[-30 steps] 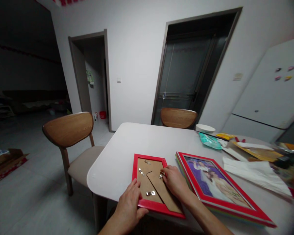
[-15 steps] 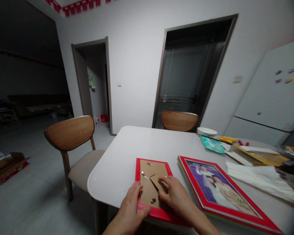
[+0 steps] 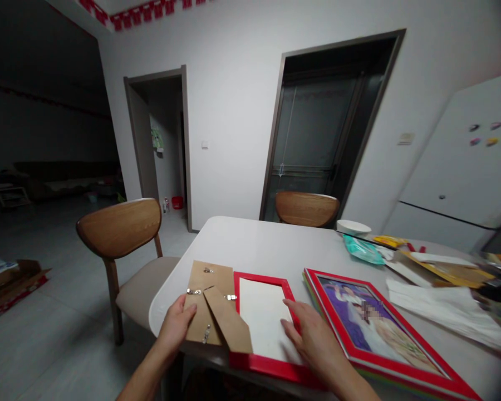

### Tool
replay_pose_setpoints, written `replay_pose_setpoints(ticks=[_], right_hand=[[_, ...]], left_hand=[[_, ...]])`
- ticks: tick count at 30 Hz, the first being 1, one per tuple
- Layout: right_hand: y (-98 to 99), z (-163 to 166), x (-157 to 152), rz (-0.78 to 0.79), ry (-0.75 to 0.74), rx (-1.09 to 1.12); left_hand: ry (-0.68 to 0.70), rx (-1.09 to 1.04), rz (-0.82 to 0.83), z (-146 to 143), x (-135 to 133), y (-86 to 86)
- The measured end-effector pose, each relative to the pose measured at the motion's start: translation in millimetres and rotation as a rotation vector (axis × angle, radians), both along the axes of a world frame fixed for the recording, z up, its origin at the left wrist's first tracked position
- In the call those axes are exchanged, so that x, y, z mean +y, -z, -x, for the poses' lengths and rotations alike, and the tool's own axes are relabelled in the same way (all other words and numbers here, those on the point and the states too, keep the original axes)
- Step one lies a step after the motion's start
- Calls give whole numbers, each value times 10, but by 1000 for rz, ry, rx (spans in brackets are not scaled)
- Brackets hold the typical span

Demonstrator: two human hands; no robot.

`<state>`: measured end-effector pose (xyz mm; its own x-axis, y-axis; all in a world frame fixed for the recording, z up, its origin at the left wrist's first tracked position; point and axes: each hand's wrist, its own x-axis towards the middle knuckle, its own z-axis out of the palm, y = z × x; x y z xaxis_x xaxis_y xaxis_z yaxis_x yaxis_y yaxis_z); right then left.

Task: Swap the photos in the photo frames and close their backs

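My left hand grips the left edge of a brown backing board, thumb on top. Metal clips sit along the board's edges, and its stand flap hangs out toward the right. Beside the board, face down on the table, lies a small red picture frame, with a white sheet showing inside it. Over the right side of this frame is my right hand, fingers apart and holding nothing. A larger red framed photo lies face up to the right.
On the white table, the right side holds a white bowl, a teal packet, a yellow envelope and a white cloth-like sheet. Wooden chairs stand at the left and far side.
The backing board has come off the small frame and moved left in my left hand, uncovering the white sheet. My right hand has let go of the board and stays over the frame.
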<state>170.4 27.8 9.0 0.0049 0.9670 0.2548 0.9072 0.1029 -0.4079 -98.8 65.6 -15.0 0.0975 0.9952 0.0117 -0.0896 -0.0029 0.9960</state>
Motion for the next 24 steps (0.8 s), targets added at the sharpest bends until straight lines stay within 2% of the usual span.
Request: replay_pose_setpoints(ticks=[4, 9, 13, 15, 17, 19, 22, 24], right_hand=[[182, -151, 15, 101, 80, -134], [212, -113, 101, 160, 144, -171], [172, -124, 152, 147, 179, -92], [135, -142, 149, 136, 200, -14], [69, -149, 128, 148, 218, 145], [-40, -129, 88, 198, 211, 417], [-265, -50, 5, 284, 185, 851], [-408, 13, -47, 276, 158, 1005]], left_hand=[[-53, 319, 13, 284, 83, 47], [-164, 536, -12, 302, 102, 47], [-242, 961, -180, 246, 71, 53], [-257, 1066, -267, 183, 42, 53], [-244, 1030, -338, 56, -17, 34], [-185, 915, -402, -150, -116, -11], [-1, 747, -458, -568, -305, -114], [122, 706, -514, -848, -415, -191]])
